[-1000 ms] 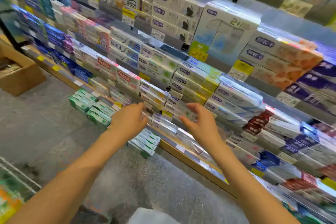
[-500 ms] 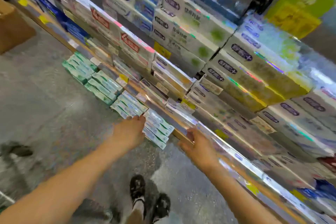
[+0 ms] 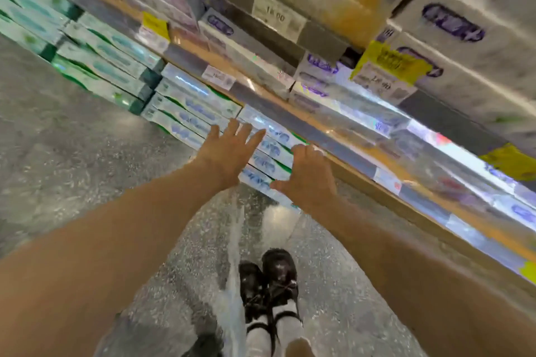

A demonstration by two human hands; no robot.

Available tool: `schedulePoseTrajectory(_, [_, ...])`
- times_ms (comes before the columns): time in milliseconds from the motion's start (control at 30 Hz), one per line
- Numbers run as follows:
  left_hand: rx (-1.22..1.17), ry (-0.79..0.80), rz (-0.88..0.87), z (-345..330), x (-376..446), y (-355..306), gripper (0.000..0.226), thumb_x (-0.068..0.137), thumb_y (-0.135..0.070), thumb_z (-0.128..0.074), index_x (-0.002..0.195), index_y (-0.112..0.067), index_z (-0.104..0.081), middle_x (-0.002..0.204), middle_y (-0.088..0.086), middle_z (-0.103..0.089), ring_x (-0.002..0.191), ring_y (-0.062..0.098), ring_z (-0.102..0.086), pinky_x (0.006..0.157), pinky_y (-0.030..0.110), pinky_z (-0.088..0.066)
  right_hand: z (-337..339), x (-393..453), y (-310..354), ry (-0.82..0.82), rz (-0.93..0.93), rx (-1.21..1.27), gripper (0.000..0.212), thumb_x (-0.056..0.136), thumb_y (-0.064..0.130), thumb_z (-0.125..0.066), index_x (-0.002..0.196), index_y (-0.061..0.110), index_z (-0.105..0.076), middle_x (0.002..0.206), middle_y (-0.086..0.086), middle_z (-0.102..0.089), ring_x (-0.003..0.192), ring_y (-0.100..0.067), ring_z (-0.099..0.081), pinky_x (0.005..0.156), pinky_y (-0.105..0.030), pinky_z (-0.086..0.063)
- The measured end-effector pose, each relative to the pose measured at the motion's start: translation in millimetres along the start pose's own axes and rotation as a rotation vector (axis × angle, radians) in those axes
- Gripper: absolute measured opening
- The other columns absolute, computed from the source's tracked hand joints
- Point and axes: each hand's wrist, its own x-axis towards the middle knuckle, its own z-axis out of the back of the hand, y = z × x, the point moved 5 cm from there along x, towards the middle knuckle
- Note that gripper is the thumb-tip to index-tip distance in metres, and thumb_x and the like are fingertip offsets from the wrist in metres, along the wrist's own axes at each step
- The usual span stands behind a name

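Observation:
A stack of white-and-blue toothpaste boxes (image 3: 271,151) lies on the floor against the base of the shelf. My left hand (image 3: 229,153) is spread flat, fingers straight, over the left end of this stack. My right hand (image 3: 310,177) is at the stack's right end, with its fingers bent over the far edge and its thumb along the near side, gripping the boxes. Motion blur softens the whole view.
More white-and-blue boxes (image 3: 188,104) and green boxes (image 3: 104,61) lie in stacks on the grey floor (image 3: 72,139) to the left. The bottom shelf edge (image 3: 356,165) runs diagonally to the right, with boxed goods and yellow price tags (image 3: 388,64) above. My black shoes (image 3: 269,278) stand just below.
My view has dropped from the shelves to the floor. Both hands have come down from the shelf boxes onto the nearest floor stack, and the right hand has closed round its end.

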Motion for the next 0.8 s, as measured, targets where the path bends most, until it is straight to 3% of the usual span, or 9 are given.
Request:
schedulePoseTrajectory(133, [0.052, 0.028, -0.018, -46, 49, -14, 0.113, 0.078, -0.048, -0.070, 0.148, -0.014, 0.012, 0.157, 0.009, -0.001, 0.145, 0.031, -0.004, 0.112, 0.049, -0.020, -60, 23, -16, 0.160, 0.036, -0.125, 0.085, 0.082, 0.059, -0.060, 0.140, 0.008, -0.024, 0.142, -0.010, -0.031, 0.134, -0.030, -0.028, 0.106, -0.042, -0.030])
schedulePoseTrajectory(300, [0.076, 0.007, -0.036, -81, 74, -27, 0.098, 0.082, -0.042, -0.067, 0.146, -0.011, 0.000, 0.151, 0.010, -0.012, 0.140, 0.030, -0.015, 0.110, 0.046, -0.026, -97, 26, -23, 0.096, 0.076, -0.207, 0.081, 0.083, 0.060, -0.057, 0.138, 0.009, -0.023, 0.140, -0.013, -0.027, 0.129, -0.032, -0.028, 0.104, -0.043, -0.029])
schedulePoseTrajectory(433, [0.139, -0.029, -0.058, -84, 79, -32, 0.089, 0.087, -0.035, -0.062, 0.144, -0.009, 0.000, 0.148, 0.016, -0.013, 0.138, 0.034, -0.017, 0.110, 0.045, -0.024, -104, 30, -22, 0.010, 0.032, -0.227, 0.092, 0.077, 0.061, -0.063, 0.138, 0.006, -0.021, 0.137, -0.013, -0.032, 0.125, -0.033, -0.034, 0.101, -0.043, -0.031])
schedulePoseTrajectory(533, [0.198, -0.056, -0.076, -86, 81, -37, 0.080, 0.091, -0.026, -0.054, 0.144, -0.003, 0.001, 0.147, 0.019, -0.013, 0.138, 0.034, -0.016, 0.110, 0.045, -0.021, -108, 31, -22, -0.104, -0.014, -0.354, 0.100, 0.055, 0.068, -0.073, 0.124, 0.005, -0.036, 0.112, -0.012, -0.055, 0.098, -0.030, -0.055, 0.081, -0.040, -0.045])
schedulePoseTrajectory(600, [0.213, -0.085, -0.090, -87, 81, -40, 0.069, 0.095, -0.020, -0.045, 0.143, 0.001, 0.000, 0.147, 0.019, -0.013, 0.138, 0.033, -0.016, 0.110, 0.045, -0.021, -114, 31, -22, -0.145, -0.016, -0.374, 0.099, 0.040, 0.067, -0.077, 0.113, 0.006, -0.047, 0.094, -0.009, -0.061, 0.080, -0.026, -0.059, 0.067, -0.035, -0.047])
schedulePoseTrajectory(700, [0.236, -0.129, -0.049, -90, 80, -41, 0.064, 0.090, -0.022, -0.051, 0.140, 0.000, -0.017, 0.140, 0.016, -0.027, 0.132, 0.031, -0.028, 0.106, 0.044, -0.028, -124, 31, -20, -0.148, -0.028, -0.380, 0.089, 0.041, 0.054, -0.084, 0.111, 0.004, -0.064, 0.094, -0.012, -0.064, 0.082, -0.028, -0.061, 0.069, -0.038, -0.050])
schedulePoseTrajectory(800, [0.284, -0.201, -0.066, -93, 76, -40, 0.063, 0.077, -0.036, -0.064, 0.131, -0.013, -0.042, 0.127, 0.005, -0.047, 0.120, 0.022, -0.047, 0.100, 0.040, -0.039, -127, 29, -18, -0.092, -0.054, -0.346, 0.092, 0.035, 0.052, -0.086, 0.110, 0.003, -0.064, 0.094, -0.012, -0.064, 0.084, -0.028, -0.061, 0.072, -0.040, -0.052])
